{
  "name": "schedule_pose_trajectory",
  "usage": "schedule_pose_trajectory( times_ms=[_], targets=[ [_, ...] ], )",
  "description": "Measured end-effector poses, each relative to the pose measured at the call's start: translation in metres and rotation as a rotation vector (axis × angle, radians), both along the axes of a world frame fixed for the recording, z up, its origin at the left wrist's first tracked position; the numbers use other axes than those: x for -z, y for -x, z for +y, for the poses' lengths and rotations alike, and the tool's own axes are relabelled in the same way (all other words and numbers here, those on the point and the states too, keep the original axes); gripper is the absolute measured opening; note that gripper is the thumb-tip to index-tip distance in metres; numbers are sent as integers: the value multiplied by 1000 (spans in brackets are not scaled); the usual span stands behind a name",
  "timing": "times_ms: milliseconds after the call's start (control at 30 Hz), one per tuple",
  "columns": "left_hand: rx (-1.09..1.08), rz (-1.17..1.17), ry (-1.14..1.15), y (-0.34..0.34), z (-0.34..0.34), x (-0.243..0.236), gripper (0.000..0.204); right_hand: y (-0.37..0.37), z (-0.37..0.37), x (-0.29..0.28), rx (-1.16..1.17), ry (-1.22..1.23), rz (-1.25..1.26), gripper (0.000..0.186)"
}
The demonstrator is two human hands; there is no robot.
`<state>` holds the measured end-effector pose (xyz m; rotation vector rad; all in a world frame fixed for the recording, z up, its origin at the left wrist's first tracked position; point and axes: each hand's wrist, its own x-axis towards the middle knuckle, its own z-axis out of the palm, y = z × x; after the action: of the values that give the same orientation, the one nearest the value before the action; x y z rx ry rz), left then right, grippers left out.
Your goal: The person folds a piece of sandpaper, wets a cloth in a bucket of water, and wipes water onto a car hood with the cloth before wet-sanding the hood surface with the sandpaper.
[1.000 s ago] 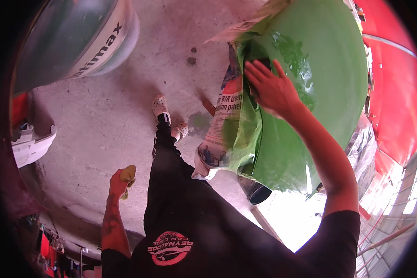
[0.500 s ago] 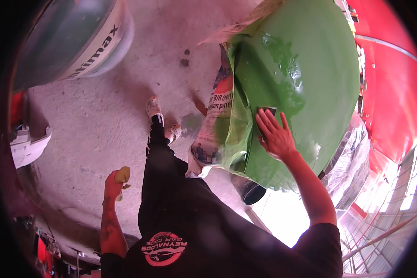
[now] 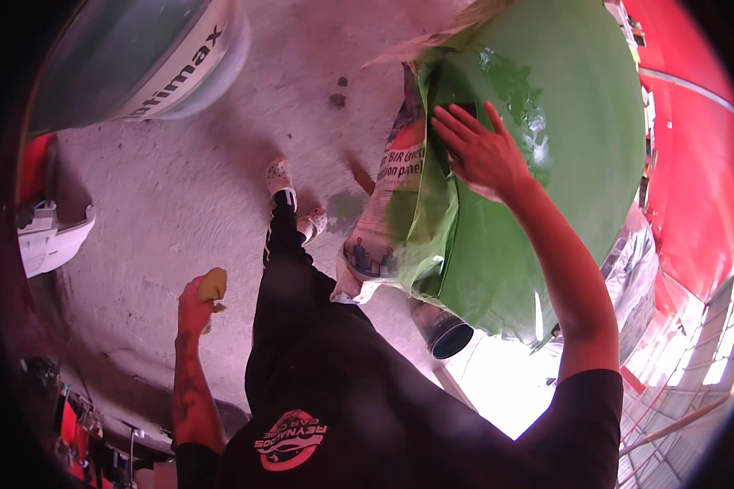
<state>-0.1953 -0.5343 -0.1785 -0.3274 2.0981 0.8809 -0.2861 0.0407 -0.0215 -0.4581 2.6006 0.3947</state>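
My right hand (image 3: 488, 159) lies with fingers stretched over a green painted car panel (image 3: 587, 163), near its left edge. Beneath the fingers it keeps hold of a dark sheet that looks like sandpaper (image 3: 466, 107), mostly hidden by the hand. Wet streaks shine on the paint to the right of the fingers. Newspaper masking (image 3: 375, 216) hangs along the panel's left border. Away to the left, over the floor, my left hand (image 3: 192, 311) is closed round a yellowish cloth (image 3: 213, 284), crumpled, with part of it sticking out past the fingers.
A large clear-sided container (image 3: 139, 69) with a white band looms at the upper left. A dark cylinder (image 3: 450, 336) sits below the panel's lower corner. Crinkled plastic sheeting (image 3: 630, 269) and a red surface (image 3: 697, 163) lie beyond the panel. A white plastic part (image 3: 57, 244) is far left.
My right hand has slid up along the panel's left edge, away from my body, taking the dark sheet with it. The left hand still grips the cloth, slightly higher in view.
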Motion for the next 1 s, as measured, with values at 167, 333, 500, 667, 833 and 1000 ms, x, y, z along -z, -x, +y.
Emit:
schedule_pose_trajectory(
  times_ms=[167, 333, 500, 667, 833, 1000],
  targets=[
    [74, -38, -8, 3, 33, -17, 35, 5, -7, 5, -18, -76, 51, 57],
    [14, -53, 17, -25, -11, -13, 34, -88, -7, 2, 221, 40, 66, 64],
    [222, -33, 178, -49, -57, -3, 31, -132, -13, -6, 316, 123, 21, 65],
    [327, 16, 108, 2, -4, -20, 31, -82, -13, 2, 323, 71, 113, 63],
    [183, -41, 55, -32, -53, 6, 29, -173, -31, 9, 405, 145, 61, 70],
    [346, -61, 148, -43, -50, -15, 24, -256, -52, 5, 499, 187, -30, 69]
  ],
)
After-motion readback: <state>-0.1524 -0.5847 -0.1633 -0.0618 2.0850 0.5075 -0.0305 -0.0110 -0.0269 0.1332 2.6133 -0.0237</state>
